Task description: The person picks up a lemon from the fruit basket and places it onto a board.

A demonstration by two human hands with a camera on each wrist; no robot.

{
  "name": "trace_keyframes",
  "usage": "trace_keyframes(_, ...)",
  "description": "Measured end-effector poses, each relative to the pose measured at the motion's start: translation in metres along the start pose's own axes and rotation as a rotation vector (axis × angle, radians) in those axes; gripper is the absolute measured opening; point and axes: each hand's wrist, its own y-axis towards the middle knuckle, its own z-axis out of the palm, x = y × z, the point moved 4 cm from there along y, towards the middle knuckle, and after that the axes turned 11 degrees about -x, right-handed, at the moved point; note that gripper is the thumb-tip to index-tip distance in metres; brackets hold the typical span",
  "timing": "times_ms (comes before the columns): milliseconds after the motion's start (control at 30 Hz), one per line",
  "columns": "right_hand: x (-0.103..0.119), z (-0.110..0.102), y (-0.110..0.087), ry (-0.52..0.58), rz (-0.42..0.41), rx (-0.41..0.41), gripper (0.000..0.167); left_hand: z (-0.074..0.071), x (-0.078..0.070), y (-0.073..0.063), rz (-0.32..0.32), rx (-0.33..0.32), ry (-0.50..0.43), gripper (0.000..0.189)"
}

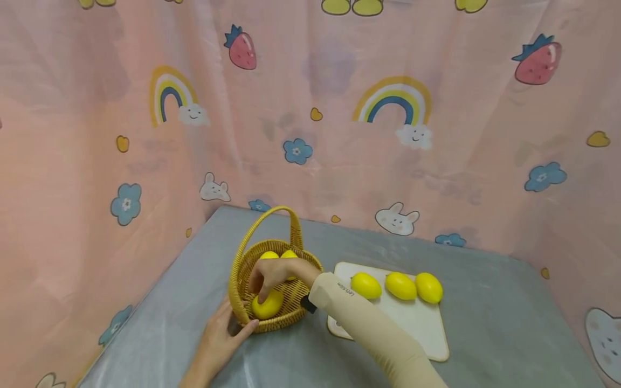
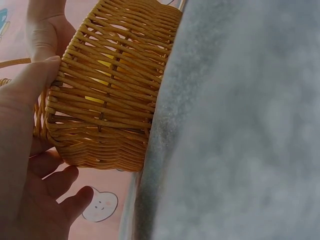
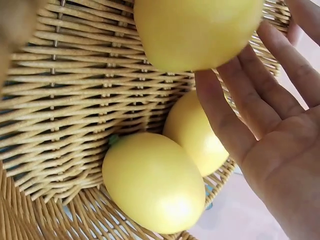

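Note:
My left hand (image 1: 220, 337) grips the near left rim of a yellow wicker basket (image 1: 278, 325), thumb on the rim and fingers along the outer side. In the left wrist view, that hand (image 2: 37, 135) is beside the woven wall (image 2: 110, 95). My right hand (image 1: 276, 272) reaches into the basket from above, its fingertips touching a yellow lemon (image 1: 268, 305) near the front rim. In the right wrist view, loosely straight fingers (image 3: 270, 92) meet the underside of this lemon (image 3: 195, 32). Two more lemons (image 3: 152, 182) lie together in the basket, partly hidden in the head view.
A white board (image 1: 412, 328) lies right of the basket, under my right forearm. On its far part sit three lemons (image 1: 400, 285). The basket's tall handle (image 1: 252, 226) arches over my right hand. Pink printed curtains (image 1: 330, 178) surround the grey-covered table (image 1: 499, 323).

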Motion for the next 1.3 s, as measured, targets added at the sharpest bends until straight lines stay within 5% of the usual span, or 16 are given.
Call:
trace_keyframes(433,-0.008,0.009,-0.001,-0.14,0.045,0.12,0.037,0.002,-0.003,-0.001,-0.019,0.012,-0.004,0.063)
trace_keyframes(1000,-0.005,0.006,-0.005,-0.197,0.032,0.116,0.039,0.002,-0.003,-0.001,-0.036,0.025,-0.012,0.065)
trace_keyframes(1300,-0.004,-0.014,-0.014,-0.084,-0.038,0.081,0.047,0.0,-0.001,-0.001,-0.048,0.007,-0.007,0.048)
